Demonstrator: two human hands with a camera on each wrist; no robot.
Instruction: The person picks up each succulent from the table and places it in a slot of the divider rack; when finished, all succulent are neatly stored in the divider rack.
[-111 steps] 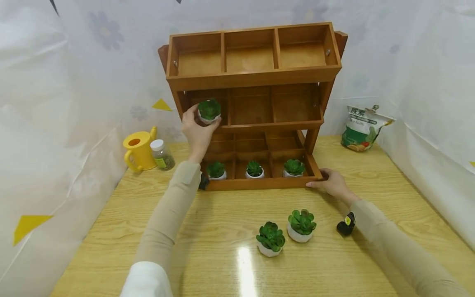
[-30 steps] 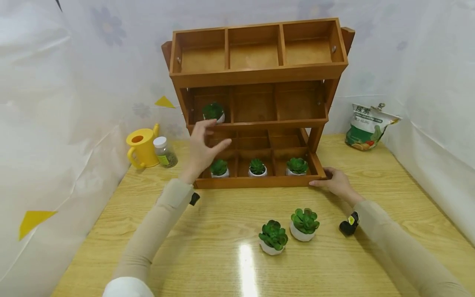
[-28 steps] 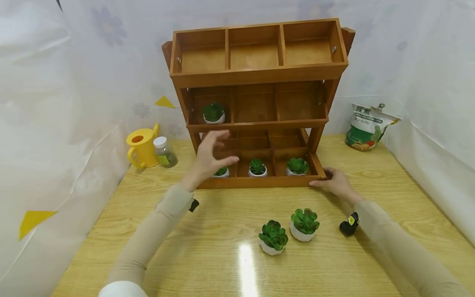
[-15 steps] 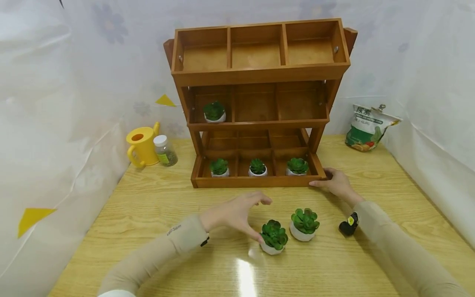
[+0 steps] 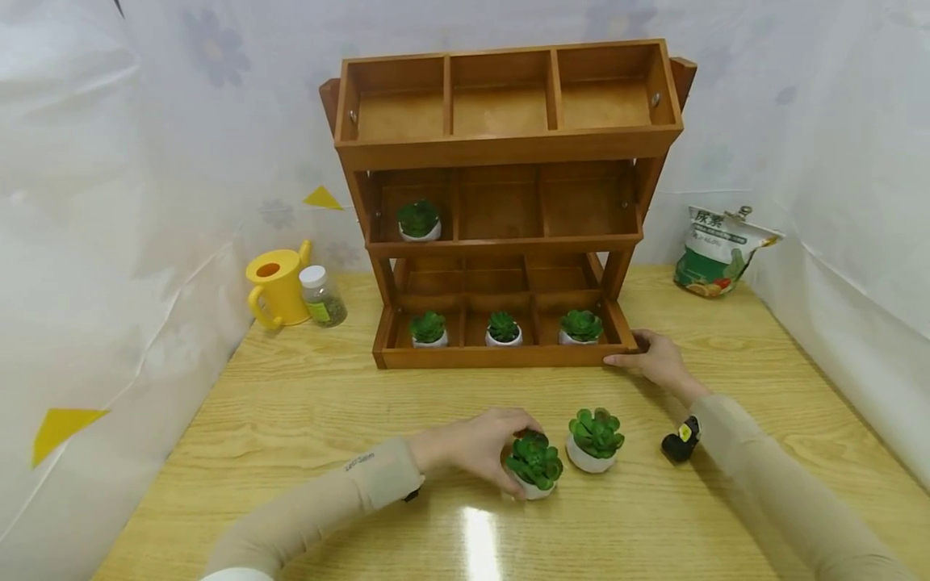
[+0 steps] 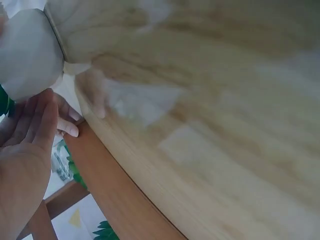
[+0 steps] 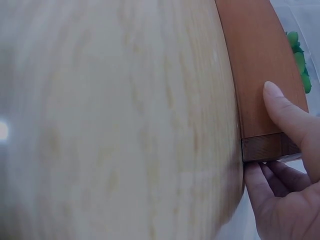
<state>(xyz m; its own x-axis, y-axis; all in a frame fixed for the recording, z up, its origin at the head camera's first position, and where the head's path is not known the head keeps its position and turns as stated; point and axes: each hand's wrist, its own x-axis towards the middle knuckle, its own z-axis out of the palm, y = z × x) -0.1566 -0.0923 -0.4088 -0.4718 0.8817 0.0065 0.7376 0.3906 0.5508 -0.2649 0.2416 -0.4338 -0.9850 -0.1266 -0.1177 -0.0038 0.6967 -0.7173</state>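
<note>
My left hand (image 5: 479, 445) curls its thumb and fingers round a potted succulent (image 5: 536, 464) standing on the table. In the left wrist view that hand (image 6: 27, 160) touches the white pot (image 6: 30, 60). A second potted succulent (image 5: 594, 440) stands just to its right. At the shelf's lower right corner my right hand (image 5: 657, 359) grips the wooden plant shelf (image 5: 494, 357), thumb on the front board and fingers round the end, as the right wrist view shows. The bottom tier holds three small succulents (image 5: 503, 329); the middle tier's left compartment holds another succulent (image 5: 419, 221).
A yellow watering can (image 5: 282, 289) and a white-capped jar (image 5: 323, 297) stand left of the shelf. A clipped green and white bag (image 5: 721, 252) stands at the back right of the table (image 5: 305, 411). Pale sheeting hangs around.
My left hand let go of a succulent in the middle tier's left compartment, came down to the table, and closed round the nearer potted succulent. The right hand stays at the shelf corner.
</note>
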